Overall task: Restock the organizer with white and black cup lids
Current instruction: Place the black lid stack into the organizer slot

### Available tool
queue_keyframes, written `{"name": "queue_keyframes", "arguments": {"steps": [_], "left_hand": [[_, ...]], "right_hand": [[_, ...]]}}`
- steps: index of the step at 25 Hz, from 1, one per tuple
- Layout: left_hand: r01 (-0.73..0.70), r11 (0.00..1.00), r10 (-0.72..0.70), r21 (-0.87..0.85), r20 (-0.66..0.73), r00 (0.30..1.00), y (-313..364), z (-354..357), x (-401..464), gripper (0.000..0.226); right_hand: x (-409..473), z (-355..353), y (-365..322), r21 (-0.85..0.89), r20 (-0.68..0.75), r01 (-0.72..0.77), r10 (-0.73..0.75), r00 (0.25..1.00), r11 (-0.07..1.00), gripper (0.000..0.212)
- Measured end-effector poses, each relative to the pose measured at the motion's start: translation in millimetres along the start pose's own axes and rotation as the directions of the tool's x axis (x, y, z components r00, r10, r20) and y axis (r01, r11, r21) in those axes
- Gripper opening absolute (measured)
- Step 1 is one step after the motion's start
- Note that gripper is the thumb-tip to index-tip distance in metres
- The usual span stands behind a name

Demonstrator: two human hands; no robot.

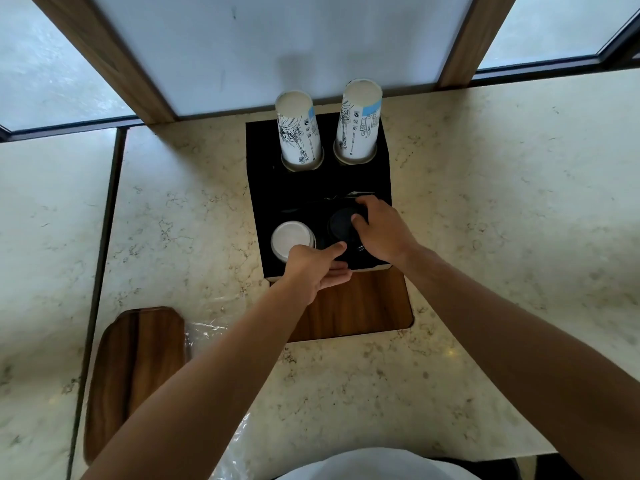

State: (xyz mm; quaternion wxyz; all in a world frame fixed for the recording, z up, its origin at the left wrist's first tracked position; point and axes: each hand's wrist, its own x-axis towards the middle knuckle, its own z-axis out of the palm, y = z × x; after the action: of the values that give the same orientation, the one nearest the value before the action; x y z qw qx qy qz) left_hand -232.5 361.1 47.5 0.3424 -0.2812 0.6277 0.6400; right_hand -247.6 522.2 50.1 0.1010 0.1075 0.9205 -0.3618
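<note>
Nearest me, below both wrists, lie a crinkled clear plastic sheet (204,336) and a dark wooden board (138,368) on the pale marbled table (485,237). A second wooden board (360,306) sits just under my left hand (313,268), tucked beneath the front edge of the black organizer (318,188).

My left hand reaches the organizer's front edge; its fingers (337,275) lie fairly straight along that edge while the thumb points toward the black lids (343,225). The white lids (291,239) sit stacked in the front left hole, touching the left hand's knuckle side.

My right hand (381,233) is curled over the black lids in the front right hole, its fingers (363,204) hooked round the far rim and the thumb pressed on top (the black-on-black makes the stack's depth hard to read).

Beyond both sets of fingers, two tall stacks of printed paper cups (299,133) stand upside down in the rear holes, tilted slightly. Past them rises a frosted panel (277,46) framed in wood.
</note>
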Motion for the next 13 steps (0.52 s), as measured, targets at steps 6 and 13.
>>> {"name": "queue_keyframes", "arguments": {"steps": [6,13], "left_hand": [[-0.077,0.987,0.098,0.141,-0.154,0.983,-9,-26,-12,0.018],[-0.222,0.892,0.334,0.393,-0.243,0.911,-36,-74,-47,0.016]], "right_hand": [[-28,-7,-8,-0.072,-0.099,0.076,-0.083,0.992,0.994,0.045],[-81,24,-24,-0.14,-0.149,0.165,-0.185,0.971,0.976,0.038]]}}
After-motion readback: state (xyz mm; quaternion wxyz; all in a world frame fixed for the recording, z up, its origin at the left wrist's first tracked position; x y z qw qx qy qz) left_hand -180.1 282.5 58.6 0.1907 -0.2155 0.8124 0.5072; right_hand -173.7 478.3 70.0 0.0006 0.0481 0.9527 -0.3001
